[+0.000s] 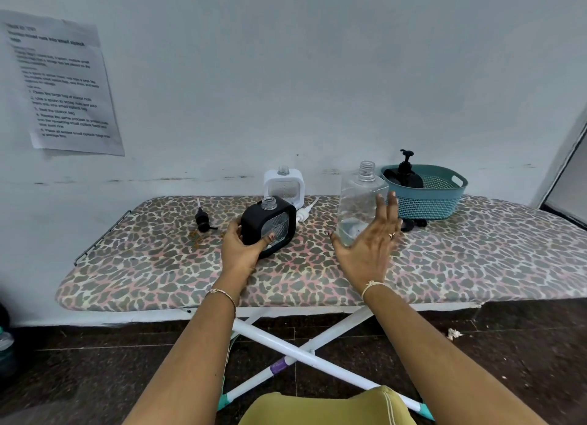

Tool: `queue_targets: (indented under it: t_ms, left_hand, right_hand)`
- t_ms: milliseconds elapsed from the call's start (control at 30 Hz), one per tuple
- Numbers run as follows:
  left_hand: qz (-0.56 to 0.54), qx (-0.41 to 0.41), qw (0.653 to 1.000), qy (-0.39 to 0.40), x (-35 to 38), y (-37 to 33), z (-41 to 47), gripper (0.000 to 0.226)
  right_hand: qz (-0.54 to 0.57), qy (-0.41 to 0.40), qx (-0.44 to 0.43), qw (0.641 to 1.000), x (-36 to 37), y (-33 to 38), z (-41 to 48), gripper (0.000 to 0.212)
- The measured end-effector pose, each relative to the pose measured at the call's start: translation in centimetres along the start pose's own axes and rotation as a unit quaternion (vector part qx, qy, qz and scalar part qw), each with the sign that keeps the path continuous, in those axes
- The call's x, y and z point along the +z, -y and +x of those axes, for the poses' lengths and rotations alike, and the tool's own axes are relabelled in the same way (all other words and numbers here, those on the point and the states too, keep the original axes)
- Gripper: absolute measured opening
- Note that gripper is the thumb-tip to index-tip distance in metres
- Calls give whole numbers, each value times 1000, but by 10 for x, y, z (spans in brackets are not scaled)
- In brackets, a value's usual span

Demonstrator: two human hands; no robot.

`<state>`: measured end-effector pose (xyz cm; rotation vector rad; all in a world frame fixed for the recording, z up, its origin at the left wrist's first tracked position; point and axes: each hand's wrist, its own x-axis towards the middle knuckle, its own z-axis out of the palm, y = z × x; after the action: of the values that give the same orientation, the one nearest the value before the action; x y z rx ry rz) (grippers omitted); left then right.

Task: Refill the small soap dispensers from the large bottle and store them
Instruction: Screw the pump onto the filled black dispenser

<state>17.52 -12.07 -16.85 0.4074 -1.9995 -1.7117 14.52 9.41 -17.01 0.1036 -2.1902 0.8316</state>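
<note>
Standing upright near the middle of a leopard-print ironing board point(317, 278), a large clear bottle point(357, 196) with an uncapped neck serves as the reference point for everything else. Far to the upper left of the bottle, a printed paper sheet point(63, 85) hangs on the pale wall, its text too blurred to read. Just right of the bottle sits a teal basket point(428, 207) holding a black pump bottle point(409, 178). Left of the bottle is a black square dispenser point(270, 224), its neck open, tilted. Behind that, also left of the bottle, a white square dispenser point(283, 186) stands upright and open. A white pump point(304, 212) lies between the white dispenser and the bottle. A black pump point(202, 220) lies furthest left. A dark object point(413, 224) just right of the bottle's base is partly hidden.

The left hand point(241, 250) grips the black dispenser, thumb across its clear front face and fingers curled round its left side. The right hand point(371, 243) is spread wide in front of the bottle's lower right, fingers straight and pointing up, thumb out below the base. Whether the palm touches the bottle cannot be told.
</note>
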Motion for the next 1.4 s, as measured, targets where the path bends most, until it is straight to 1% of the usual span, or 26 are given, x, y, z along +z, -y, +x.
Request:
queue_targets:
  t_ms: [67,133,233,300,367,433,500,633,700,867,933,1000,1133,1233,1400]
  left_hand:
    - [-12,-5,1000,-3,-5,0,0,60]
    - [-21,-6,1000,0,-11,0,0,58]
    - [-38,-5,999,-6,-29,-1,-1,58]
    - [-51,-9,998,-19,-43,1,0,63]
    - [-65,-15,997,-37,-61,4,0,61]
    - [-70,-20,996,-59,-80,6,1,57]
    - [-70,-22,994,-77,-98,7,2,58]
    - [-73,-26,989,-127,-131,12,8,62]
    - [-82,-30,985,-149,-141,15,12,62]
    - [-82,-19,975,-205,-159,21,27,58]
    - [-79,-19,974,-214,-162,24,34,59]
    - [-81,-19,973,-216,-163,26,40,59]
    - [-77,-22,972,-222,-161,31,54,59]
    - [-87,-32,972,-218,-161,36,62,57]
    - [-84,-30,975,-202,-161,38,67,57]
  right_hand:
    - [-14,14,-49,999,3,7,-5,114]
    - [-23,37,-77,996,8,13,-11,110]
    - [-33,60,-104,992,17,26,-19,105]
    - [-6,82,-115,990,25,35,-25,101]
    - [13,122,-117,986,35,46,-30,95]
    - [19,175,-115,978,46,59,-31,77]
    - [19,233,-116,965,60,72,-31,58]
    - [16,300,-137,944,89,102,-27,41]
    - [19,336,-137,932,100,117,-25,40]
    - [24,394,-156,905,133,154,-24,48]
    - [20,408,-158,899,146,163,-23,50]
    - [18,424,-156,892,158,168,-22,57]
    - [12,468,-159,869,180,173,-19,67]
    - [2,469,-182,864,192,175,-15,63]
    - [-11,418,-212,883,200,181,-15,43]
